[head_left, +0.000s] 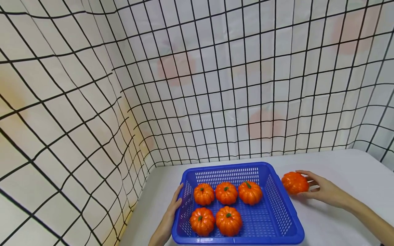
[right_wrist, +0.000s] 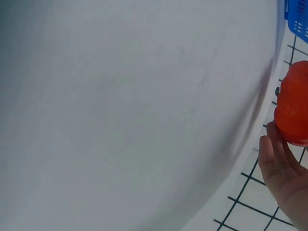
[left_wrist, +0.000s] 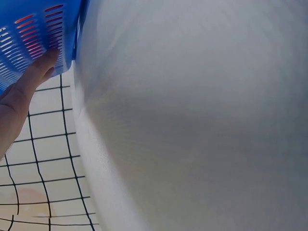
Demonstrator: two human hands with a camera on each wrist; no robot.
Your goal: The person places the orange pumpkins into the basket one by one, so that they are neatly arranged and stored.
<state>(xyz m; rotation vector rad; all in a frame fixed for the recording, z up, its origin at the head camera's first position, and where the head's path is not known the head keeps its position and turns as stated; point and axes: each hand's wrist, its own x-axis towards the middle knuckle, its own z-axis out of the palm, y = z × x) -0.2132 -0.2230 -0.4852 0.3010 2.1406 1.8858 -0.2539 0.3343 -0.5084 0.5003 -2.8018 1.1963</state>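
My right hand (head_left: 327, 191) holds an orange pumpkin (head_left: 294, 182) by its right side, just to the right of a blue plastic basket (head_left: 284, 208). In the right wrist view the fingers (right_wrist: 279, 156) lie along that pumpkin's underside, and part of it runs out of frame. Against the basket's left outer wall rests my left hand (head_left: 167, 217), fingers extended, as the left wrist view also shows. Inside the basket sit several ribbed pumpkins with green stems: three in the back row, including one at its right end (head_left: 250, 193), and two in front, one at left (head_left: 202, 221).
The basket stands on a white-covered table (head_left: 332, 164). A black wire grid (head_left: 215, 92) rises behind the table and along its left side, with a pale printed sheet (head_left: 264, 126) behind it.
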